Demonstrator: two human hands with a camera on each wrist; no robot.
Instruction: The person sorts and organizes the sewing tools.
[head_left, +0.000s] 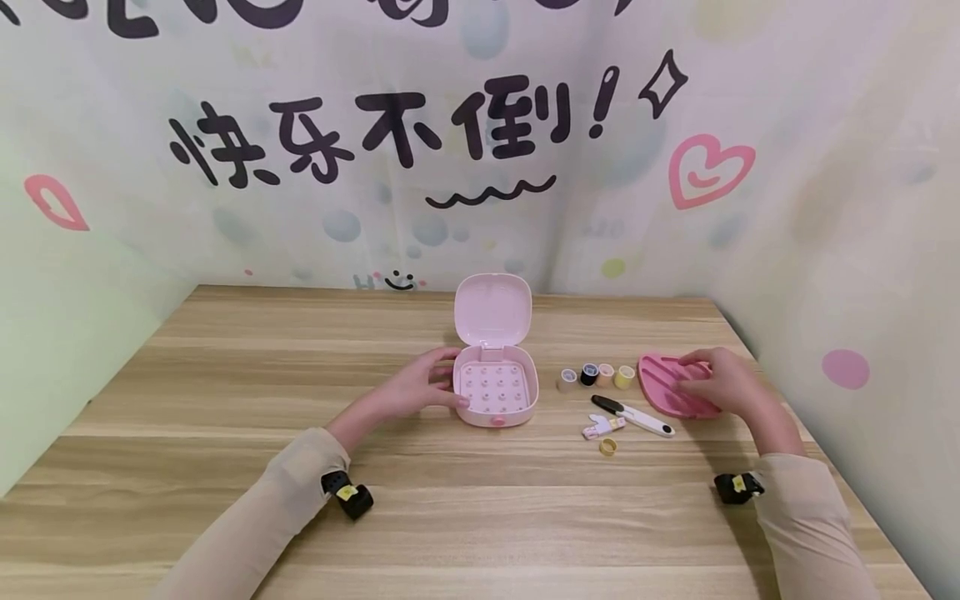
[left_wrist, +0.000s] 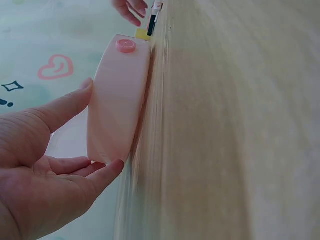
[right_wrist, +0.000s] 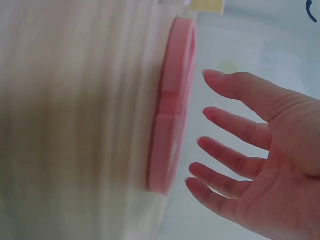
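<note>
A small pink box [head_left: 497, 417] stands on the table with its lid [head_left: 492, 308] raised, and rows of tiny studs line the inner tray. At its left side, my left hand [head_left: 420, 385] holds the box between thumb and fingers; the left wrist view shows the fingertips against the box wall [left_wrist: 117, 100]. My right hand [head_left: 723, 383] hovers over a flat, dark pink grooved tray [head_left: 660, 392]. In the right wrist view, its fingers [right_wrist: 230, 155] are spread and apart from the tray [right_wrist: 167, 135].
Several small pots, including a yellow one [head_left: 624, 377] and a black one [head_left: 589, 374], stand between box and tray. In front lie a black-and-white pen-like tool [head_left: 633, 414], a small white patterned piece [head_left: 602, 427] and a gold ring [head_left: 608, 447]. A printed cloth [head_left: 360, 242] hangs behind the table.
</note>
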